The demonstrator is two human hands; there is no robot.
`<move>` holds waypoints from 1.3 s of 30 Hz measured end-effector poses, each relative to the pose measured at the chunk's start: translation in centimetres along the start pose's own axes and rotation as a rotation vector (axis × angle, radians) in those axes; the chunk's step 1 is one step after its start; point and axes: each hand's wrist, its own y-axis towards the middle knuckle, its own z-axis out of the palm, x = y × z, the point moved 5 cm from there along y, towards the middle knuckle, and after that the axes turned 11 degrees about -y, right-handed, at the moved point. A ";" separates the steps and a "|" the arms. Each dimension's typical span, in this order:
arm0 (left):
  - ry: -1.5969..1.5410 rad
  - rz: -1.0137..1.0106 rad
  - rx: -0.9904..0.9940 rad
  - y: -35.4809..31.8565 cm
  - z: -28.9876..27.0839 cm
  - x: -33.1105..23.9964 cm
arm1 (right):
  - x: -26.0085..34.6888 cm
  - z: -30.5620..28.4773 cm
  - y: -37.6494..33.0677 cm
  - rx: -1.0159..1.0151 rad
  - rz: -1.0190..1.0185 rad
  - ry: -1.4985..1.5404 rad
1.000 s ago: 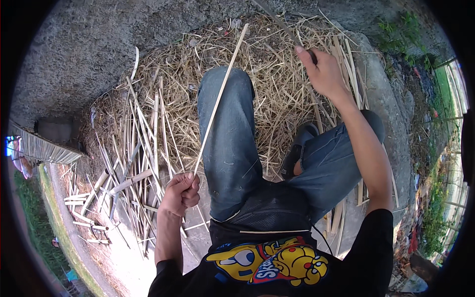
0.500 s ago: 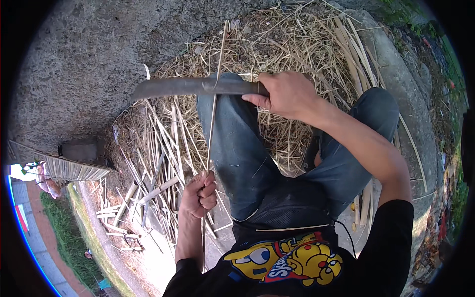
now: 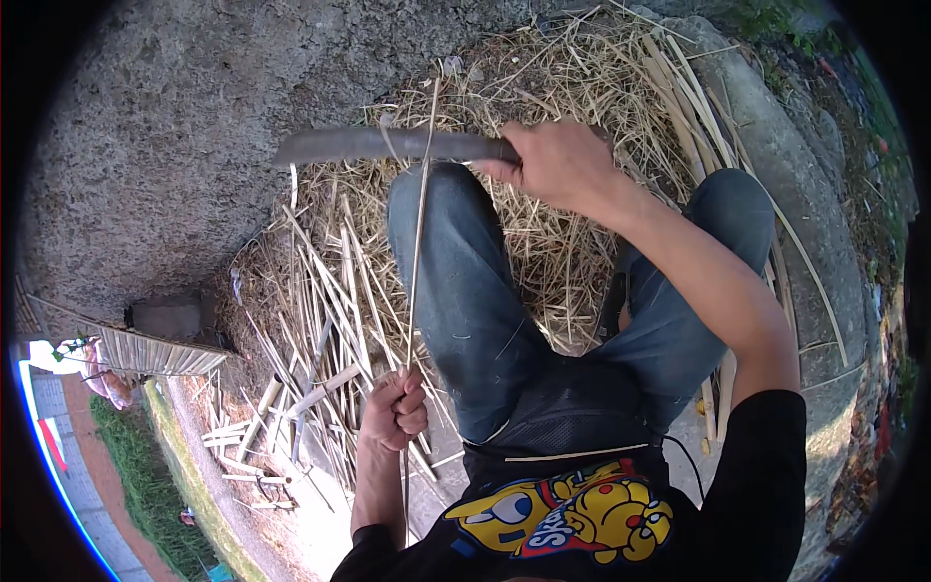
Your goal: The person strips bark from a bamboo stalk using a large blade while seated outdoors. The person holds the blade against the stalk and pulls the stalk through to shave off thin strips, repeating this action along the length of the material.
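My left hand [image 3: 396, 407] is closed round a long thin bamboo strip [image 3: 419, 233]. The strip rises past my left knee, and its lower end runs back along my forearm. In my right hand [image 3: 562, 167] is the handle of a machete [image 3: 339, 145] with a long dark blade pointing left. The blade crosses the strip near its upper part, just beyond the knee; a small pale sliver shows at the blade there. Whether the edge bites into the strip cannot be made out.
Straw-like shavings [image 3: 572, 262] lie between and beyond my knees. Split bamboo pieces [image 3: 330, 291] are heaped to the left, with longer strips [image 3: 684, 107] at the far right. A rough grey stone surface [image 3: 194, 145] borders the far left. Another strip [image 3: 582, 453] lies across my lap.
The machete and my right hand have moved slightly farther away along the strip. My left hand, with the strip, has come a little nearer to my body.
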 end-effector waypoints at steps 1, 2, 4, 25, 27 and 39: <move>0.055 0.030 -0.041 -0.4 0.4 -0.2 | -2.8 -1.2 1.5 0.075 0.193 -0.025; 0.132 0.025 -0.073 -0.6 0.1 -0.4 | -6.0 -1.5 2.3 0.068 0.302 0.003; 0.398 0.149 -0.255 -0.7 -1.6 -1.4 | -11.2 -1.6 2.6 0.068 0.498 0.059; 0.663 1.679 0.444 19.1 35.7 -20.4 | -11.8 -3.3 7.2 -0.131 0.711 1.289; 0.688 1.592 0.392 22.5 34.4 -18.7 | -12.0 -4.0 6.9 -0.140 0.717 1.297; 1.033 1.386 0.324 28.0 29.1 -16.1 | -12.9 -0.5 6.4 0.042 0.695 1.355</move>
